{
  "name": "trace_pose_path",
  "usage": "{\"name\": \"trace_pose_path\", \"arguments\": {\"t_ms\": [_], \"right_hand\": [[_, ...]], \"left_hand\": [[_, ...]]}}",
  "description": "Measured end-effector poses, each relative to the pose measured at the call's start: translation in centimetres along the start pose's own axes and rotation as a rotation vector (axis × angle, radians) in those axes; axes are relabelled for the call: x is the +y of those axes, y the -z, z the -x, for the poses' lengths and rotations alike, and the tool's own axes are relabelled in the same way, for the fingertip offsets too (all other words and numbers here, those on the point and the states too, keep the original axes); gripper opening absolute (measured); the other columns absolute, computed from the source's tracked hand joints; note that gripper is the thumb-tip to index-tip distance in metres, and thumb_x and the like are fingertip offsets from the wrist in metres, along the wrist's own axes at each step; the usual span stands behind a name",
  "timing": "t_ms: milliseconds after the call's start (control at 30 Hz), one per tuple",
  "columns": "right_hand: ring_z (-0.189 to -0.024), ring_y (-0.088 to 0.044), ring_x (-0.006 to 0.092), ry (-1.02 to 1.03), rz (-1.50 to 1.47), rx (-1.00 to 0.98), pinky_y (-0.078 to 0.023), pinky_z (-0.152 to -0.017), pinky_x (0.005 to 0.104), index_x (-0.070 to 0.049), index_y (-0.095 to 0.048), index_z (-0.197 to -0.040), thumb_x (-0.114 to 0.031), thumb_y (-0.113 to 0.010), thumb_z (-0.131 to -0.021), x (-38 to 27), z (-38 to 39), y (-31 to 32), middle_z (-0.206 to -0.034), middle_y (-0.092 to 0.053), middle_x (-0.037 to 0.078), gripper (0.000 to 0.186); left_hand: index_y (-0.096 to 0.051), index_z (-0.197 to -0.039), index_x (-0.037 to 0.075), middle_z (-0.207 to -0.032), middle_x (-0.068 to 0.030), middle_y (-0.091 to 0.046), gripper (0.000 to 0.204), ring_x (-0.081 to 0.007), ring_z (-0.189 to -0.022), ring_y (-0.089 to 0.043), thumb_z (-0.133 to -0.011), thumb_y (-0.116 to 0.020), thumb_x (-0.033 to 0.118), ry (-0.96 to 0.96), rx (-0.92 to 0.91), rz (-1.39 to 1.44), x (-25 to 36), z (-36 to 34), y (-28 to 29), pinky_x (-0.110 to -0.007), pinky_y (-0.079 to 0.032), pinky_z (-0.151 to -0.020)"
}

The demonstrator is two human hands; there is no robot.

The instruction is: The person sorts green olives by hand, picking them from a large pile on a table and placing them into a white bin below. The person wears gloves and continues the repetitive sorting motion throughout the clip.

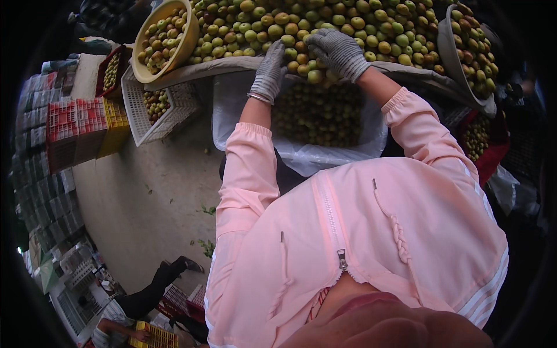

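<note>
A big heap of small round fruits [371,29], green with reddish patches, covers a raised surface with a cloth edge in front of me. Both my hands wear grey striped knit gloves. My left hand [270,72] lies at the heap's near edge, its fingers stretched forward against the fruits. Bent over the fruits to its right is my right hand [339,53], fingers pointing left, with its fingertips partly hidden; no fruit shows gripped in it. Several fruits lie between the two hands. Just below them stands a crate lined with clear plastic [226,119], holding more of the fruits.
A yellow basin [190,35] of fruits sits at the heap's left end, a grey basin [449,43] at its right. White [133,113], red and yellow crates [75,127] stand to the left. At lower left another person [119,325] has a hand at a yellow crate.
</note>
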State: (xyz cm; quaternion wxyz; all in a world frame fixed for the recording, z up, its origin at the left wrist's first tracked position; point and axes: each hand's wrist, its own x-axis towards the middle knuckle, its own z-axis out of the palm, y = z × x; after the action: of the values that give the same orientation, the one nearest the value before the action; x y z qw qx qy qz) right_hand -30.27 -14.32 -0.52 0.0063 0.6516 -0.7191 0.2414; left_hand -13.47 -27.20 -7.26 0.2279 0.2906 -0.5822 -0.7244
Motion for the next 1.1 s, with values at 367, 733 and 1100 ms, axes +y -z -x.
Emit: {"name": "trace_pose_path", "arguments": {"t_ms": [367,733,1100], "right_hand": [[-0.094,-0.059,0.0257,0.073,0.018,-0.116,-0.049,-0.08,0.0384,-0.013,-0.062,-0.109,-0.028,-0.056,-0.087,0.5,0.0,-1.6,-0.102,-0.061,0.004,0.027],[-0.088,-0.061,0.0289,-0.228,0.203,-0.051,-0.051,-0.073,0.0377,-0.012,-0.062,-0.104,-0.029,-0.051,-0.091,7.2,2.8,3.9,-0.099,-0.062,0.007,0.024],[-0.103,-0.058,0.0309,-0.165,-0.213,-0.225,-0.047,-0.089,0.0367,-0.008,-0.057,-0.118,-0.024,-0.053,-0.091,4.9,3.6,1.7,-0.113,-0.06,0.015,0.032]], "left_hand": [[-0.026,-0.142,0.007,-0.142,-0.0194,-0.032,0.063,-0.0326,-0.129,-0.035,-0.092,-0.052,0.036,0.245,0.105,0.357,3.4,1.5,-2.3,-0.047,-0.035,-0.101],[-0.025,-0.143,0.006,-0.146,-0.021,-0.026,0.062,-0.0349,-0.135,-0.026,-0.093,-0.051,0.034,0.236,0.155,0.383,3.2,1.7,-1.6,-0.049,-0.029,-0.105],[-0.032,-0.137,0.003,-0.137,-0.0201,-0.038,0.056,-0.0356,-0.127,-0.036,-0.093,-0.052,0.032,0.346,0.017,0.41,3.1,1.4,-2.6,-0.047,-0.041,-0.096]]}}
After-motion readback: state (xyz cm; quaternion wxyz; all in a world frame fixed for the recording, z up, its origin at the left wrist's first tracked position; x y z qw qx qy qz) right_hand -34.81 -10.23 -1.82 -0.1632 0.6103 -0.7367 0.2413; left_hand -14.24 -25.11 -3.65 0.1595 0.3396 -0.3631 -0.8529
